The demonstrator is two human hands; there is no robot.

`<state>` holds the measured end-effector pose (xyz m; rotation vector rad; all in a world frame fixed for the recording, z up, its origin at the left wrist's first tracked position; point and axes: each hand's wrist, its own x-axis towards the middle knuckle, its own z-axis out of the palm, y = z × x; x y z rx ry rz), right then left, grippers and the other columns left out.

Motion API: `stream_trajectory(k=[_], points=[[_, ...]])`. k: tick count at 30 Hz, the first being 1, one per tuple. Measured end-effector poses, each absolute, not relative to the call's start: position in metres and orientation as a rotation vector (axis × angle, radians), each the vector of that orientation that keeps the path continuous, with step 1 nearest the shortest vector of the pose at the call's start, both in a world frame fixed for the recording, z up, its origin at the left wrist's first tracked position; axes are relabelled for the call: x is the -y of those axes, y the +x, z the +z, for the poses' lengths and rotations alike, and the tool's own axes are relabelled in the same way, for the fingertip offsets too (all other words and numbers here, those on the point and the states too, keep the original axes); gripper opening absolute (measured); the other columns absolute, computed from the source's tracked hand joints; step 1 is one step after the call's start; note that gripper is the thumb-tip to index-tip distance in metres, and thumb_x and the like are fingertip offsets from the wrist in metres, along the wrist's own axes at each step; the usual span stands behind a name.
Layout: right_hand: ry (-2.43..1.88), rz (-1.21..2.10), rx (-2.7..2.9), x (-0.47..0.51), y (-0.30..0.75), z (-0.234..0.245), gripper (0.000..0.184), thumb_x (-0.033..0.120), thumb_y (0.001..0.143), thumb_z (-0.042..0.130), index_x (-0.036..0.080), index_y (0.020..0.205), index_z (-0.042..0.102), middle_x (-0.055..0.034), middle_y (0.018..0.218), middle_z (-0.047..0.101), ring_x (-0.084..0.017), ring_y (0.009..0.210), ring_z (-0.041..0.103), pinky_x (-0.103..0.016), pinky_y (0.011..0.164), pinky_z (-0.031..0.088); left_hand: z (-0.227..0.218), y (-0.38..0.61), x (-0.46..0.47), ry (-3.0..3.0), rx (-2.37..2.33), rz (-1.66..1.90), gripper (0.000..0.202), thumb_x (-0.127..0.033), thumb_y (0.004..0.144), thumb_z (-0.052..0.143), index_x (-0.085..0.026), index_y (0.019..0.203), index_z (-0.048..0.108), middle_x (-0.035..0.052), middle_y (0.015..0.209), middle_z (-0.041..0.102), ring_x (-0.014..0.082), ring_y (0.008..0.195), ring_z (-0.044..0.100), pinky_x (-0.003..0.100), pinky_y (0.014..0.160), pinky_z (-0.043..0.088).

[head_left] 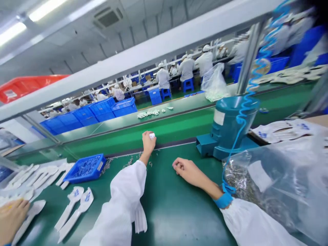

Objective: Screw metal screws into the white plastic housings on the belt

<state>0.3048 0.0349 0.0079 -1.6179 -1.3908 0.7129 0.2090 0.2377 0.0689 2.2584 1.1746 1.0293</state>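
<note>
My left hand (148,145) reaches forward to the edge of the green conveyor belt (176,128), its fingers closed on a small white plastic part (152,135). My right hand (188,169) is over the green table, its fingers curled together; whatever they may hold is hidden. A blue wrist strap (223,200) with a coiled cord is on my right wrist. Small metal screws (129,162) lie scattered near my left forearm. White handle-shaped plastic pieces (140,218) stick out from beneath my left sleeve. Two more white plastic pieces (79,206) rest farther left.
A blue tray (99,165) of small blue parts stands left. A co-worker's hand (14,215) touches a white piece at lower left. Right of me are a teal machine (232,126), a clear bag (256,174) of small metal parts and stacked white pieces (287,130). A metal post (247,61) rises behind.
</note>
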Motion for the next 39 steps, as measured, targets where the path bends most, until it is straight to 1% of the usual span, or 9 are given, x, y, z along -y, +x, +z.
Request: stream_trajectory(k=[7,10,12,14,17,20,29,34,39], points=[[-1.662,0.626,1.423,-0.037,0.306,0.009,0.017,0.021,0.09,0.045,0.02,0.087,0.062,0.0008,0.065,0.064,-0.016,0.062,0.058,-0.026,0.058,0.038,0.084,0.207,-0.256,2.36,-1.143,0.96,0.035,-0.035,0.095,0.061,-0.016,0.125,0.057,0.0095,0.124,0.06,0.0222,0.106,0.063,0.044,0.089,0.055],[-1.732,0.556,1.488,-0.034,0.299,0.01,0.019,0.021,0.092,0.045,0.02,0.089,0.063,-0.0006,0.071,0.065,-0.018,0.068,0.06,-0.028,0.062,0.04,0.1,0.148,-0.228,2.392,-1.111,0.902,0.029,-0.039,0.099,0.051,-0.015,0.096,0.067,0.0074,0.104,0.067,0.0198,0.098,0.064,0.039,0.09,0.052],[-1.763,0.517,1.526,-0.033,0.29,0.011,0.021,0.022,0.093,0.045,0.02,0.095,0.066,-0.0034,0.083,0.068,-0.02,0.077,0.063,-0.03,0.068,0.043,0.103,0.1,-0.19,2.4,-1.085,0.845,0.047,-0.046,0.1,0.043,-0.017,0.07,0.065,0.0049,0.086,0.067,0.0186,0.086,0.064,0.033,0.086,0.051],[-1.742,0.497,1.593,-0.035,0.275,0.013,0.025,0.023,0.094,0.046,0.019,0.108,0.067,-0.0069,0.102,0.069,-0.022,0.092,0.064,-0.032,0.079,0.047,0.094,0.055,-0.145,2.377,-1.096,0.81,0.05,-0.05,0.099,0.04,-0.019,0.068,0.064,0.0034,0.075,0.064,0.0189,0.078,0.063,0.03,0.076,0.05],[-1.686,0.439,1.77,-0.046,0.249,0.013,0.036,0.022,0.095,0.048,0.016,0.129,0.06,-0.0114,0.129,0.061,-0.026,0.115,0.058,-0.038,0.1,0.044,0.06,0.009,-0.083,2.234,-1.227,0.876,0.046,-0.053,0.098,0.038,-0.022,0.085,0.068,0.0037,0.076,0.064,0.0214,0.076,0.062,0.032,0.074,0.051],[-1.714,0.341,1.895,-0.065,0.228,0.014,0.044,0.02,0.095,0.049,0.017,0.139,0.053,-0.0129,0.143,0.051,-0.028,0.127,0.05,-0.041,0.108,0.038,0.025,-0.007,-0.046,2.102,-1.421,1.046,0.044,-0.056,0.095,0.039,-0.024,0.086,0.067,0.0082,0.092,0.068,0.0273,0.09,0.064,0.039,0.08,0.053],[-1.864,0.305,1.961,-0.105,0.217,0.018,0.023,0.012,0.093,0.049,0.015,0.107,0.067,-0.012,0.106,0.065,-0.026,0.1,0.061,-0.036,0.089,0.046,0.003,0.007,-0.015,1.954,-1.449,1.128,0.033,-0.045,0.093,0.049,-0.023,0.114,0.059,0.0117,0.114,0.064,0.028,0.103,0.062,0.044,0.09,0.05],[-1.844,0.357,1.929,-0.087,0.232,0.014,0.026,0.011,0.094,0.045,0.018,0.111,0.064,-0.0096,0.11,0.064,-0.021,0.097,0.064,-0.031,0.084,0.048,0.01,0.02,-0.016,1.876,-1.373,1.108,0.039,-0.042,0.093,0.054,-0.024,0.127,0.051,0.0139,0.122,0.058,0.0308,0.116,0.055,0.05,0.097,0.046],[-1.836,0.422,1.825,-0.064,0.251,0.009,0.03,0.014,0.092,0.044,0.018,0.114,0.065,-0.0099,0.108,0.068,-0.023,0.097,0.065,-0.036,0.086,0.05,0.007,0.03,-0.028,1.922,-1.326,1.018,0.047,-0.038,0.094,0.057,-0.023,0.136,0.042,0.0149,0.131,0.054,0.0315,0.126,0.051,0.053,0.103,0.043]])
